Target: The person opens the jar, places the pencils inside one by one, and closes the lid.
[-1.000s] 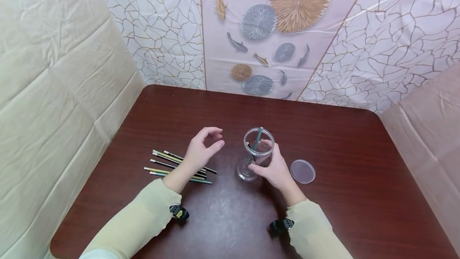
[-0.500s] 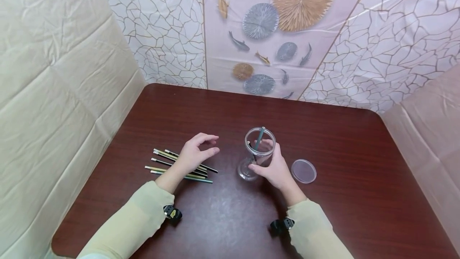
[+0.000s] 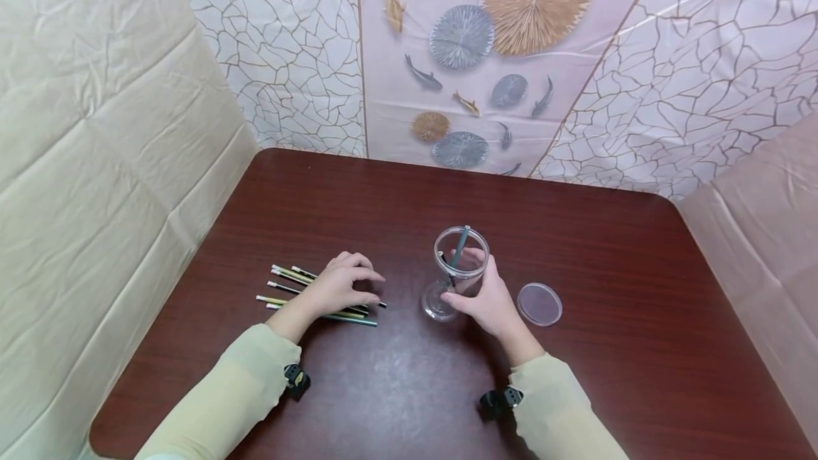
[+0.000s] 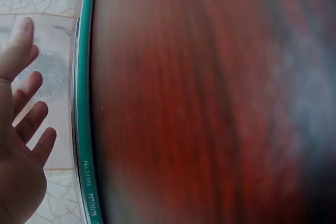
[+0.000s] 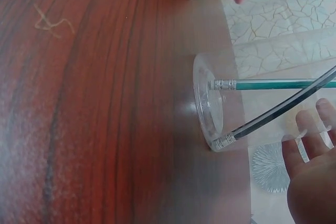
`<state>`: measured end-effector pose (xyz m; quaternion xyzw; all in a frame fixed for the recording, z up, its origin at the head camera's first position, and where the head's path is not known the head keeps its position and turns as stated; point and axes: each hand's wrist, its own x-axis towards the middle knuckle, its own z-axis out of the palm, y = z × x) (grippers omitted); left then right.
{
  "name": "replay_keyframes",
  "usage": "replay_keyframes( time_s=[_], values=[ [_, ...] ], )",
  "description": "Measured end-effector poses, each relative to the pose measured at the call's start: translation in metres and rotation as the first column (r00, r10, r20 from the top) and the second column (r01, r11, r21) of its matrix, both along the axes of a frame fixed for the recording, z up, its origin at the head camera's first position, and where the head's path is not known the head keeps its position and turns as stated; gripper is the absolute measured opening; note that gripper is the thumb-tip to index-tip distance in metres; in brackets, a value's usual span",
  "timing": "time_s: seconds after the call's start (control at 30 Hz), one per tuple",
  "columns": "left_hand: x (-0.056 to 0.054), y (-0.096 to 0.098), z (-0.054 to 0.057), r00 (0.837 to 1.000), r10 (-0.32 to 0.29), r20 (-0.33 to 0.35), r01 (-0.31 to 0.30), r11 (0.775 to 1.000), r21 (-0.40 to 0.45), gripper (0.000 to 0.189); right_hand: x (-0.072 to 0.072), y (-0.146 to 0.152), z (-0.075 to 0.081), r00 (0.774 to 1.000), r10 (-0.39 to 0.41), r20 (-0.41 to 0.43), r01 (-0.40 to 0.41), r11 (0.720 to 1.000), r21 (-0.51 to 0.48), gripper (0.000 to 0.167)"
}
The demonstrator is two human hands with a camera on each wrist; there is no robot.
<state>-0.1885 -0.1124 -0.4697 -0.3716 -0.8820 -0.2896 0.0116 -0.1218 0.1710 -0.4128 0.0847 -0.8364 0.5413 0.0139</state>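
Note:
My right hand (image 3: 482,304) holds a clear plastic jar (image 3: 438,309) that stands upright on the table without its lid. Inside it lean a green pencil (image 5: 278,84) and a black pencil (image 5: 278,109), both with their eraser ends down on the jar's bottom. My left hand (image 3: 340,285) is over a loose pile of pencils (image 3: 285,288), fingers loosely bent, with nothing between them. The pile mixes black, yellowish and green pencils, white erasers to the left, and the hand hides part of it. One green pencil (image 4: 84,103) shows close up in the left wrist view.
A round clear lid (image 3: 540,304) lies flat just right of the right hand. The dark red-brown table (image 3: 409,389) reaches back to a patterned wall covering (image 3: 460,91). Beige cloth (image 3: 96,197) borders the left side.
The left hand has moved left and down from beside the jar to over the pencil pile. The right hand and the jar have stayed in place.

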Motion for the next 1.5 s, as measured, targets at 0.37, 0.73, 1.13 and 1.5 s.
replay_keyframes(
  time_s=[0.37, 0.73, 1.13, 1.5],
  values=[
    [0.000, -0.003, -0.014, 0.999, -0.034, -0.008, 0.033, 0.999, -0.026, 0.027, 0.000, -0.002, 0.001, 1.000, 0.001, 0.008, -0.001, 1.000, -0.005, 0.077],
    [0.001, -0.002, -0.025, 1.000, -0.023, -0.002, 0.023, 0.999, -0.039, 0.024, 0.000, -0.001, -0.001, 1.000, 0.017, -0.003, -0.017, 0.999, -0.038, 0.077],
    [0.002, 0.000, -0.029, 0.998, -0.001, -0.060, -0.001, 0.999, -0.038, 0.017, 0.000, -0.001, 0.000, 1.000, 0.006, 0.000, -0.006, 0.999, -0.037, 0.077],
    [0.002, 0.005, -0.023, 0.998, 0.007, -0.064, -0.009, 1.000, -0.030, 0.007, 0.001, -0.001, 0.002, 0.999, -0.006, 0.034, 0.005, 1.000, 0.017, 0.076]
  ],
)
